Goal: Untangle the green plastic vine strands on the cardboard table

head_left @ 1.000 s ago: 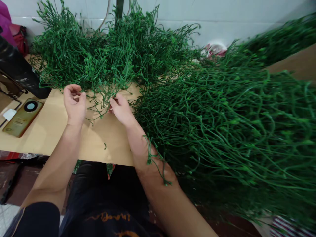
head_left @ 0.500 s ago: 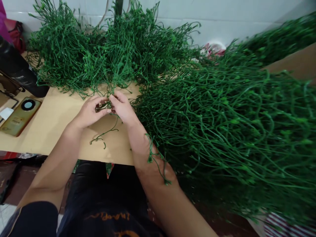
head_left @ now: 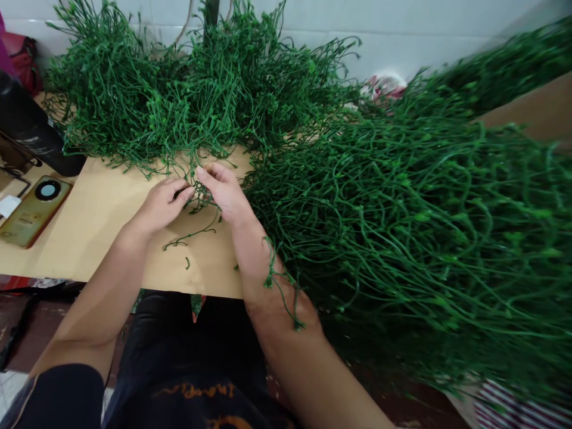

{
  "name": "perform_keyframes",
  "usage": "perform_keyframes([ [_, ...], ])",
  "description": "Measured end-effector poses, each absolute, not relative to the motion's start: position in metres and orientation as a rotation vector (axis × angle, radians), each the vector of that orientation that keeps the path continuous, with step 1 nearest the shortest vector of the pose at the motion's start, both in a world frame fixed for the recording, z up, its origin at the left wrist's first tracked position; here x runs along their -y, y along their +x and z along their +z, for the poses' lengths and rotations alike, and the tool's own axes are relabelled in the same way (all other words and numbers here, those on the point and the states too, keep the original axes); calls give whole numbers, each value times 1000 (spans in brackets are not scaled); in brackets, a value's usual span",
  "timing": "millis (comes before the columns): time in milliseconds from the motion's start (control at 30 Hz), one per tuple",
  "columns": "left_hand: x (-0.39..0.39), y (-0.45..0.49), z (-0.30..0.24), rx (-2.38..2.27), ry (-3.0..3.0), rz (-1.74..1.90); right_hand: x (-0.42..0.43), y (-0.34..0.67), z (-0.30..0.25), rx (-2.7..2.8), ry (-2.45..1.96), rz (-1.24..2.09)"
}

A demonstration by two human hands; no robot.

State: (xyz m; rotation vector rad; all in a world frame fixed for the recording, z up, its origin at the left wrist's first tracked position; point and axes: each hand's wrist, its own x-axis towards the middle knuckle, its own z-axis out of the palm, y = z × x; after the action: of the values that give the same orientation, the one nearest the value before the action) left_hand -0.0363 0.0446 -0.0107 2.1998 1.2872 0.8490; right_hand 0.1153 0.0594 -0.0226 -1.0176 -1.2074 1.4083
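Observation:
My left hand (head_left: 161, 204) is over the tan board (head_left: 102, 226), its thumb and fingers pinched at the tips of thin green plant stems (head_left: 201, 198). Close beside it, my right hand (head_left: 224, 189) has its thumb and fingers curled round the same small tangle, partly hiding it. Below the hands lie a loose green sprig (head_left: 190, 238) and a short cut-off piece of stem (head_left: 187, 263). Another sprig (head_left: 271, 271) rests across my right forearm.
A large heap of green stems (head_left: 411, 220) fills the right side. A second heap (head_left: 179, 89) stands along the back wall. At the left are a black bottle (head_left: 33, 128) and a phone (head_left: 36, 213). A brown cardboard flap (head_left: 531, 110) rises at the far right.
My hands have drawn slightly apart, the left moving a little left, and more of the stem tangle shows between them. The loose sprig on the board has shifted slightly.

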Motion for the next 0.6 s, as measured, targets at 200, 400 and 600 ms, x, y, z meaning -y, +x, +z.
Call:
perform_keyframes([
  [200, -44, -39, -8, -1273, 2149, 875, -62, 114, -28, 1203, -1032, 1345],
  [400, -49, -40, -12, -1319, 2119, 1007, -66, 111, -34, 1228, -1031, 1300],
  [600, -47, -35, -11, -1249, 1874, 961, -59, 113, -24, 1331, -944, 1427],
])
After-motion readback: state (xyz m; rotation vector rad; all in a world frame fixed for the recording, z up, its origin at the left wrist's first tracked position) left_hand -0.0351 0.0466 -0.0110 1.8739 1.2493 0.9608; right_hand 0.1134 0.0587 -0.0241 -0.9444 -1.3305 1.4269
